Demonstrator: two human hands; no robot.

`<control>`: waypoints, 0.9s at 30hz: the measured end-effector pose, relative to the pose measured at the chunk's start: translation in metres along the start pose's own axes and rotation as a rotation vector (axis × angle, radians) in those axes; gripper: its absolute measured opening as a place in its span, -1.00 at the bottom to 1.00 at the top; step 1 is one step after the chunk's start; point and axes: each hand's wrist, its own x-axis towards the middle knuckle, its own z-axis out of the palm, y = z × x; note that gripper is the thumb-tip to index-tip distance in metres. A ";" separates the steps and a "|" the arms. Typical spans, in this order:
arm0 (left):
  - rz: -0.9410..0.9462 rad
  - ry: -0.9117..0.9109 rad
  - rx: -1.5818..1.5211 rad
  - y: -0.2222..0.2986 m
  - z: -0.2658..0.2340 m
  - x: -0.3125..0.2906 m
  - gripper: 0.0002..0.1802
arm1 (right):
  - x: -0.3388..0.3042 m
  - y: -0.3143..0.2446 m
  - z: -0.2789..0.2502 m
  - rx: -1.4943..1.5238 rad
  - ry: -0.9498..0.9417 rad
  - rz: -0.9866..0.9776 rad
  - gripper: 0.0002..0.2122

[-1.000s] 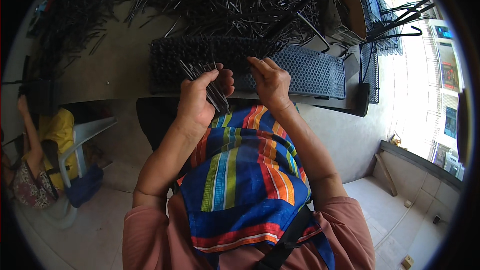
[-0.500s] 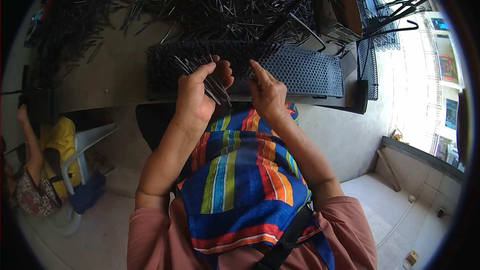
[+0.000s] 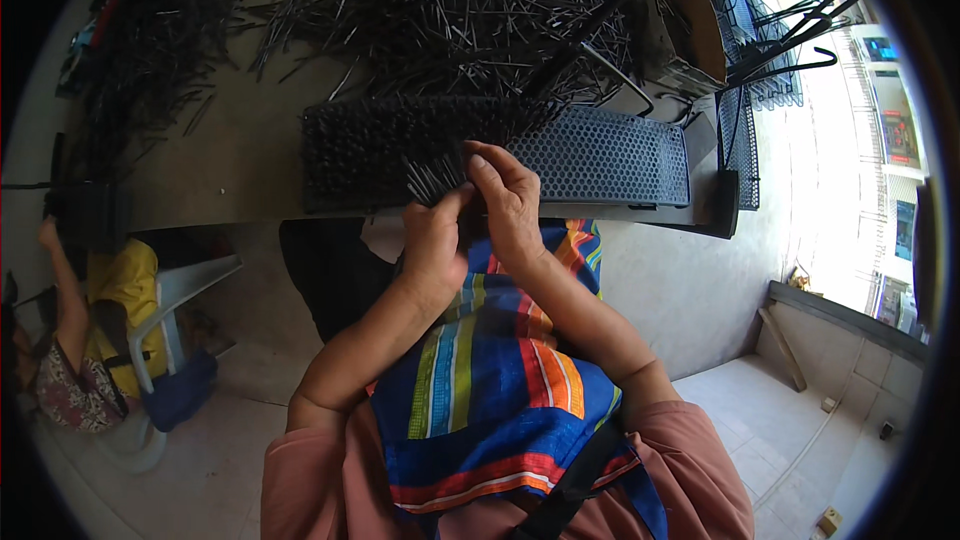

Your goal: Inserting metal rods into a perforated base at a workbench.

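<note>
A bundle of thin dark rods [image 3: 432, 178] pokes up out of my left hand [image 3: 437, 242], whose fingers are closed round it. My right hand [image 3: 508, 202] is right beside the left one, fingers bent and pressed together at the bundle's side. What its fingertips hold, if anything, is hidden. Both hands are over the near edge of a long rack [image 3: 620, 155] with a grid of round holes. The rack's left part is crowded with upright dark rods [image 3: 375, 140], while bare holes show in its right part.
A large heap of loose rods [image 3: 480, 10] covers the back of the table [image 3: 240, 140], with more rods [image 3: 150, 70] at far left. An open cardboard box [image 3: 690, 30] and black hooked wire racks [image 3: 780, 60] stand at right. At lower left another person [image 3: 75, 360] sits near a chair.
My hands have come together; the left moved right and down, the right moved left. The bundle now points up and away from me instead of lying slanted across my left palm.
</note>
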 end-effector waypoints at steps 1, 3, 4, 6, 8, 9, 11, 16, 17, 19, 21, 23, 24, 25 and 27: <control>-0.017 -0.051 0.068 0.002 -0.007 -0.004 -0.88 | 0.003 -0.003 -0.002 -0.017 -0.026 0.047 -0.78; -0.034 -0.097 0.135 0.006 -0.020 -0.009 -0.88 | 0.006 -0.015 -0.011 -0.135 -0.129 0.150 -0.82; -0.064 -0.141 0.206 0.008 -0.025 -0.011 -0.87 | 0.007 -0.019 -0.014 -0.256 -0.231 0.248 -0.86; -0.093 -0.179 0.272 0.010 -0.031 -0.015 -0.86 | 0.011 -0.007 -0.020 -0.208 -0.252 0.227 -0.89; -0.088 -0.182 0.258 0.012 -0.033 -0.018 -0.86 | 0.014 -0.002 -0.026 -0.344 -0.334 0.207 -0.88; -0.087 -0.178 0.253 0.010 -0.036 -0.018 -0.86 | 0.015 -0.002 -0.028 -0.346 -0.339 0.210 -0.88; -0.062 -0.166 0.288 0.007 -0.045 -0.017 -0.85 | 0.015 -0.002 -0.027 -0.395 -0.424 0.266 -0.89; -0.132 -0.258 0.341 0.016 -0.051 -0.013 -0.87 | 0.013 -0.009 -0.019 -0.354 -0.448 0.341 -0.90; -0.162 -0.284 0.379 0.017 -0.051 -0.013 -0.88 | 0.014 -0.008 -0.019 -0.350 -0.470 0.320 -0.90; -0.139 -0.299 0.348 0.017 -0.051 -0.013 -0.88 | 0.016 -0.012 -0.017 -0.386 -0.467 0.346 -0.90; -0.113 -0.312 0.317 0.014 -0.055 -0.010 -0.88 | 0.017 -0.012 -0.015 -0.423 -0.467 0.371 -0.91; -0.068 -0.207 0.293 0.007 -0.063 -0.007 -0.83 | 0.016 -0.005 -0.014 -0.367 -0.349 0.328 -0.91; -0.067 -0.205 0.289 0.006 -0.068 -0.005 -0.83 | 0.015 -0.004 -0.012 -0.370 -0.352 0.329 -0.91; -0.105 -0.155 0.249 0.008 -0.070 -0.004 -0.83 | 0.014 -0.003 -0.011 -0.345 -0.248 0.234 -0.93; -0.139 -0.100 0.203 0.007 -0.077 -0.002 -0.83 | 0.013 -0.002 -0.006 -0.321 -0.153 0.140 -0.94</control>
